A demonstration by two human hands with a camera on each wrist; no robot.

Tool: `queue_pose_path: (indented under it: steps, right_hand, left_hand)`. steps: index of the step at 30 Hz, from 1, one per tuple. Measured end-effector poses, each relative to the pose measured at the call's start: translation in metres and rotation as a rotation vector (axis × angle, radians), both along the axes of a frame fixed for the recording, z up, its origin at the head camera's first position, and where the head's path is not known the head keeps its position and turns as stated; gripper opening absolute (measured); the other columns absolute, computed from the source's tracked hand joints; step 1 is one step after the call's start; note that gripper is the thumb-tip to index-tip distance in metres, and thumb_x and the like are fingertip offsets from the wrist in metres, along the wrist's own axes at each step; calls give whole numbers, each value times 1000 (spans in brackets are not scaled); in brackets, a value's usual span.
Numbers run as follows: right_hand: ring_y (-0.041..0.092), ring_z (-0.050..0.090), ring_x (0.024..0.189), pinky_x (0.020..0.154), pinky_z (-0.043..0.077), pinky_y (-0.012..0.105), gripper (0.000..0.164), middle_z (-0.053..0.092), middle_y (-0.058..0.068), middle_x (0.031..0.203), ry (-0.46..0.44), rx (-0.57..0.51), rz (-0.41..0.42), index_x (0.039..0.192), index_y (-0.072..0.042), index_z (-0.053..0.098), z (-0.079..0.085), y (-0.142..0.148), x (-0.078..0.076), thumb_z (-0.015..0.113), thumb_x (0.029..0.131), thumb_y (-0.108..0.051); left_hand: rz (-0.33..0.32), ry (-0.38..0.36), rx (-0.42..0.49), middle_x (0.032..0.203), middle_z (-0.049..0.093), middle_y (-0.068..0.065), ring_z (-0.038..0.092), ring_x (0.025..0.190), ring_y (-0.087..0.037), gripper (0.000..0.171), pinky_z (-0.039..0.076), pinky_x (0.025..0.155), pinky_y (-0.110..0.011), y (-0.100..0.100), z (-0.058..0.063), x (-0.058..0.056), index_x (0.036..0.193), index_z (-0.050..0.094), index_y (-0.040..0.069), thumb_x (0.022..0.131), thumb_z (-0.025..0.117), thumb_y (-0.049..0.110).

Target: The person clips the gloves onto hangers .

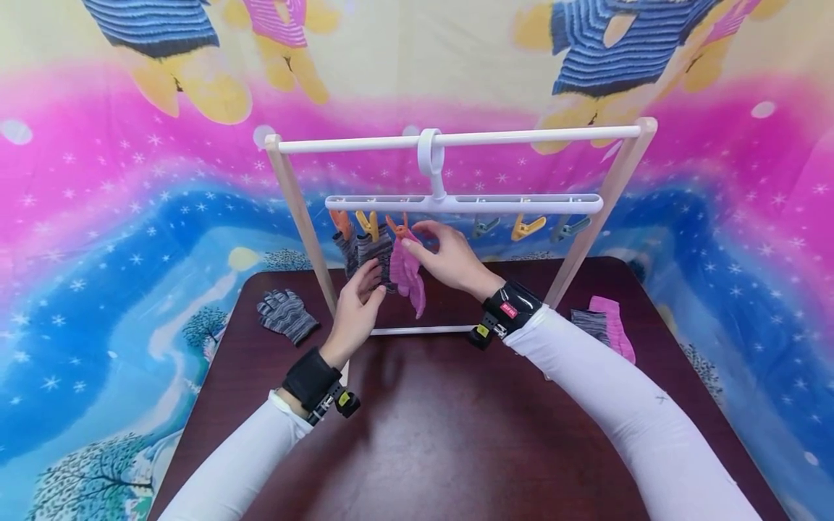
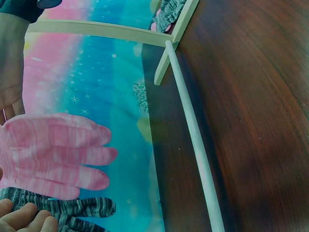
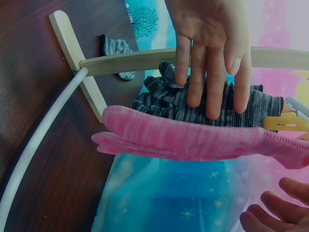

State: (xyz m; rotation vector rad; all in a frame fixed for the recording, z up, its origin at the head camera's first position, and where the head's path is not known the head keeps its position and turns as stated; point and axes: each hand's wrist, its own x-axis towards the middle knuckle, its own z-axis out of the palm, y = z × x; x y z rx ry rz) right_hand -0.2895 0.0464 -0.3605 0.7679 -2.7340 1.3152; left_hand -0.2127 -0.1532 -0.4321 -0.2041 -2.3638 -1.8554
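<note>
A pink glove (image 1: 407,268) hangs by its cuff from an orange clip (image 1: 400,229) on the white hanger (image 1: 384,205). My right hand (image 1: 456,259) is just right of that clip, thumb and fingers apart beside the glove's cuff. The fingers (image 3: 275,208) look loosely bent in the right wrist view. My left hand (image 1: 357,307) is by the lower part of the hanging grey gloves (image 1: 373,253), fingers extended. It lies close to the grey knit in the right wrist view; whether it touches is unclear. An orange clip (image 1: 339,223) and a yellow clip (image 1: 368,224) hold the grey gloves.
The hanger hooks over a white rod (image 1: 521,135) on a wooden-legged stand (image 1: 301,217). Bare clips (image 1: 526,227) hang at its right. A grey glove (image 1: 287,316) lies left on the dark table (image 1: 417,434); pink (image 1: 615,325) and grey (image 1: 589,323) gloves lie right.
</note>
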Motion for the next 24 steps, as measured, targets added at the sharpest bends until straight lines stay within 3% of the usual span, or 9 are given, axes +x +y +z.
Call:
queue_pose_path:
  steps: [10,24]
  right_hand:
    - [28,55,134,108,47,48,65,56,12,147,11,50,-25,146,-6,50,-8,10,5,56,99,-51]
    - [35,61,128,105,50,48,62,54,12,150,-25,27,-11,147,-8,49,-21,27,12,57,100,-48]
  left_hand:
    - [-1,26,2,154,49,-18,47,142,-36,52,40,114,-54,-2,-2,4,155,37,9,105,50,11]
    - [17,8,-11,150,52,-18,50,139,-36,51,43,112,-53,1,-6,9,154,39,9,105,51,12]
